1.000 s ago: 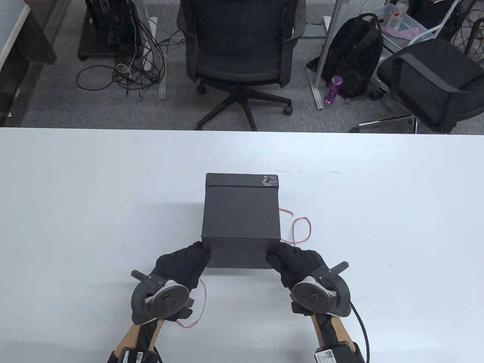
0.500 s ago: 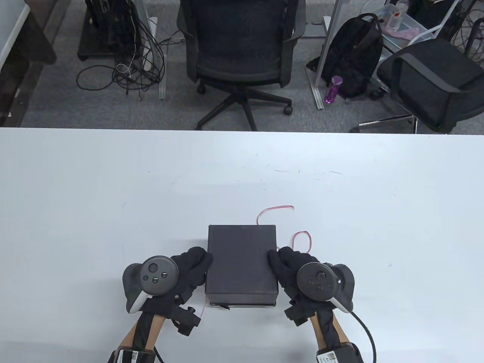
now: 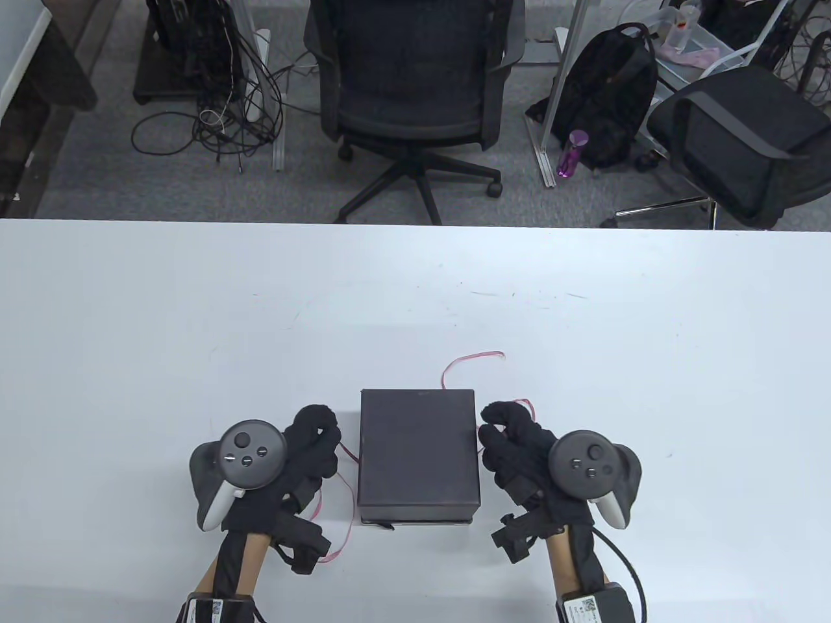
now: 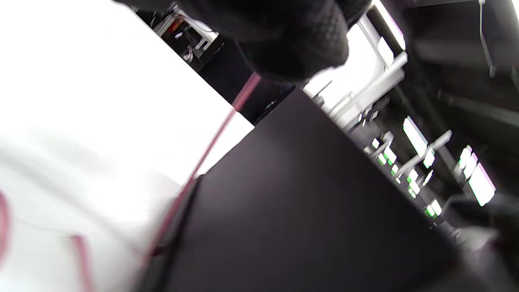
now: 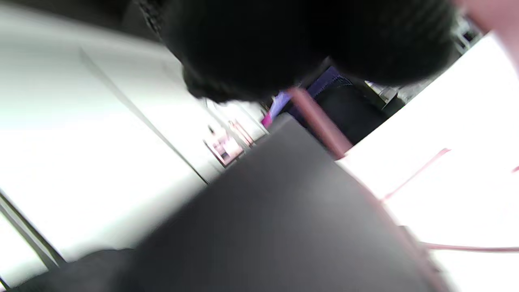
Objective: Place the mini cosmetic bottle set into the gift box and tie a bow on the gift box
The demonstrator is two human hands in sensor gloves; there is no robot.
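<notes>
— Where is your box, and how does it lie?
— The black gift box (image 3: 419, 454) sits closed in the lower middle of the white worktop (image 3: 130, 337), its long side running from you toward the far edge. Matte card, square corners; no writing readable.
— And your hands?
— Your left hand (image 3: 311, 448) pinches the thin pink ribbon (image 3: 472, 359) just left of the box; your right hand (image 3: 513, 441) pinches it at the right. The ribbon runs under the box.
</notes>
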